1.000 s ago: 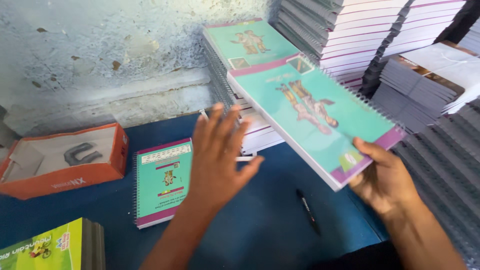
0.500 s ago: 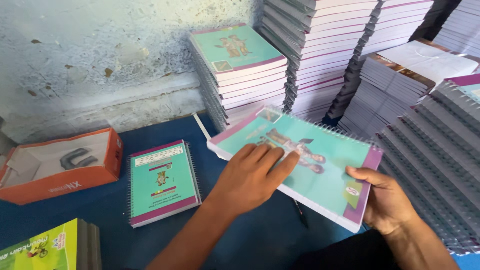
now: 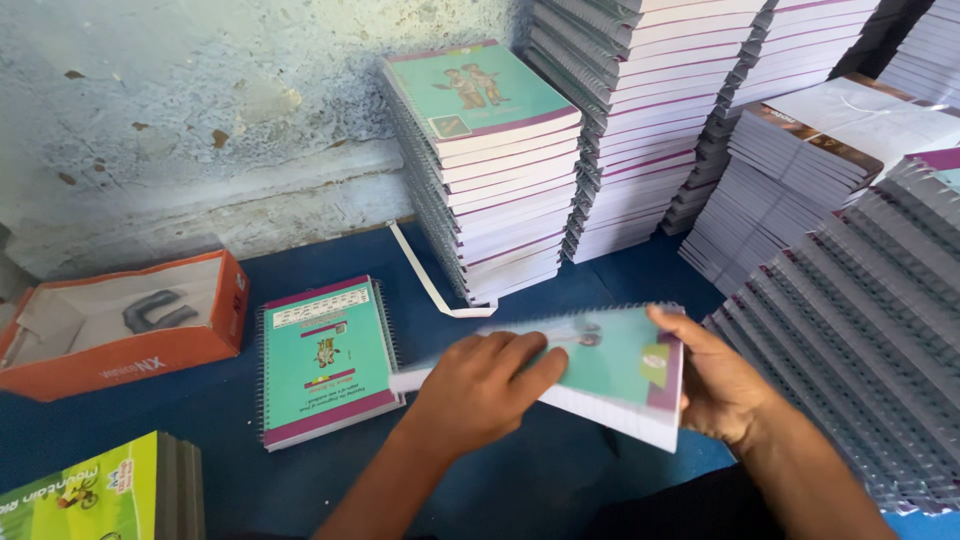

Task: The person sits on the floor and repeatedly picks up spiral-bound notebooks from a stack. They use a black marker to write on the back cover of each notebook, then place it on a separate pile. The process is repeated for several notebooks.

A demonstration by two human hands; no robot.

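Note:
A teal spiral notebook (image 3: 610, 362) with a purple edge is held tilted above the blue table, its white page block showing along the lower side. My left hand (image 3: 480, 390) lies over its left half, fingers curled onto the cover. At the notebook's right end my right hand (image 3: 722, 385) grips the edge, thumb on top. A second teal spiral notebook (image 3: 322, 360) lies flat on the table to the left, apart from both hands.
A stack of the same notebooks (image 3: 490, 160) stands behind, with taller stacks (image 3: 650, 110) against the wall and more (image 3: 870, 300) at the right. An open orange box (image 3: 120, 325) sits far left, green books (image 3: 90, 495) at the lower left, and a white strap (image 3: 425, 280) on the blue table (image 3: 200, 470).
The notebook has come down from a raised, open-faced hold to a lower, flatter tilt nearer my body. My left hand has moved from the air onto its cover.

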